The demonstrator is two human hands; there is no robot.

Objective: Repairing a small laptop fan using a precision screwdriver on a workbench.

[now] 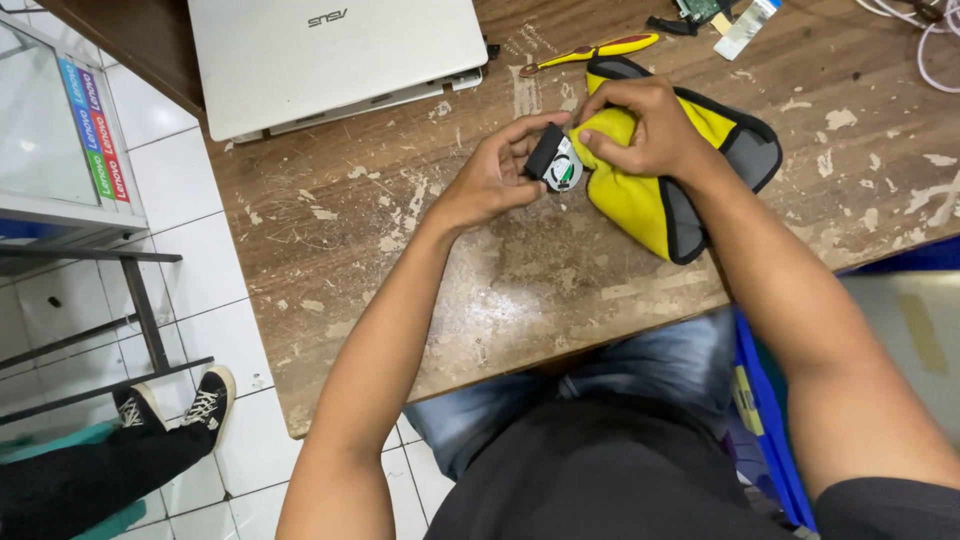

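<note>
Bare forearms, black short-sleeved shirt, faded blue jeans, no rings or watch visible

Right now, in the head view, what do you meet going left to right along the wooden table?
Closed silver laptop → left hand → small black cooling fan → right hand → yellow cloth with grey trim.

A tall sign (pixel 92 130) with blue, red and green strips is leaning on the glass cabinet (pixel 40 120) at far left; a round white label (pixel 564 170) is showing on the small fan (pixel 553 162).
</note>
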